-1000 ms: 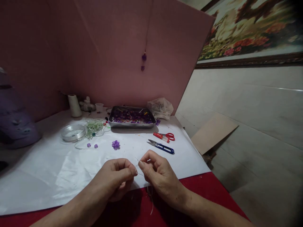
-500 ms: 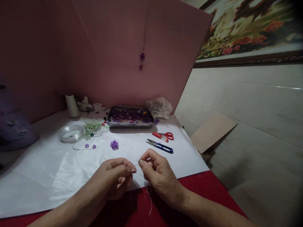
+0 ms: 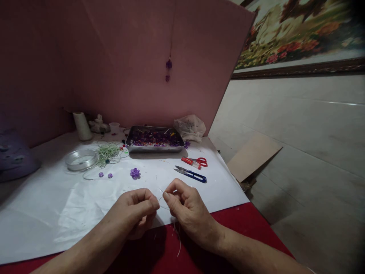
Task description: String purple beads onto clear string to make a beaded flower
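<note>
A thin pale thread (image 3: 179, 243) runs between my two hands, forms a small loop in the gap, and its tail hangs below my right hand over the red cloth. My left hand (image 3: 139, 209) pinches it between thumb and forefinger. Close beside it, my right hand (image 3: 189, 211) is also closed in a pinch on the thread, with a short end poking up past the fingertips. Just beyond the hands lie a purple bead flower (image 3: 135, 173) and blue-handled thread snips (image 3: 190, 174). Two loose purple beads (image 3: 110, 176) rest further left.
A metal tray (image 3: 155, 149) of beads stands at the back, with a plastic bag (image 3: 190, 127) beside it. Red scissors (image 3: 202, 161), a clear spool (image 3: 81, 160), tangled green cord (image 3: 108, 153) and a thread cone (image 3: 82, 126) surround the work area. A purple bead strand (image 3: 169, 64) hangs behind.
The view has shifted slightly. Both hands keep their pinch on the thread, and the loop between them looks a little different.
</note>
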Motion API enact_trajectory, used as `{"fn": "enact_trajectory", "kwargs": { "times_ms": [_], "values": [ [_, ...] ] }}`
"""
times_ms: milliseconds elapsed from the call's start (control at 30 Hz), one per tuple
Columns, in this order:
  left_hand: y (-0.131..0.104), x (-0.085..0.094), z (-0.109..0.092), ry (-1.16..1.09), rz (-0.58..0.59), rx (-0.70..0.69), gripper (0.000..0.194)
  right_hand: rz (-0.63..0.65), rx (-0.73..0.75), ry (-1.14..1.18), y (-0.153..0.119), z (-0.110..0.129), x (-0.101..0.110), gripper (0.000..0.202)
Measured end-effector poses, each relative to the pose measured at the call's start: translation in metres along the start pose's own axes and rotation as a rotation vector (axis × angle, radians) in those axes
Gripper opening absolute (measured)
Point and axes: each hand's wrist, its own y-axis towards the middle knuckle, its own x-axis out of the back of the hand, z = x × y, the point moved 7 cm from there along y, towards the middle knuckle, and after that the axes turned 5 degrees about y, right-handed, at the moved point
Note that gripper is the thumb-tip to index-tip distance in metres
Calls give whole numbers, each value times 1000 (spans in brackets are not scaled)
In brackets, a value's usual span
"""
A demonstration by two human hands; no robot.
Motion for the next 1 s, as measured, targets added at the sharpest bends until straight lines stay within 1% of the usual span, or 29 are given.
{"fn": "enact_trajectory", "kwargs": {
  "times_ms": [133, 300, 400, 467, 567, 633, 833, 1000],
  "values": [
    [3, 1, 2, -60, -1, 3, 20, 31, -2, -40, -1, 6, -2, 16],
    [8, 5, 8, -101, 1, 6, 23, 21, 129, -219, -6, 16, -5, 10],
    [7, 5, 8, -62, -4, 1, 26, 37, 212, -314, -9, 19, -8, 6],
    [6, 5, 7, -38, -25, 5, 26, 43, 241, -345, -9, 20, -10, 6],
    [3, 7, 5, -52, -76, 2, 20, 47, 243, -374, -10, 20, -11, 7],
    [2, 6, 4, -66, -82, -9, 18, 56, 241, -384, -11, 20, -13, 8],
    [1, 5, 7, -75, -65, -12, 15, 67, 253, -383, -12, 20, -14, 8],
    [1, 4, 8, -48, -4, -86, 15, 74, 270, -362, -12, 20, -15, 10]
  ]
}}
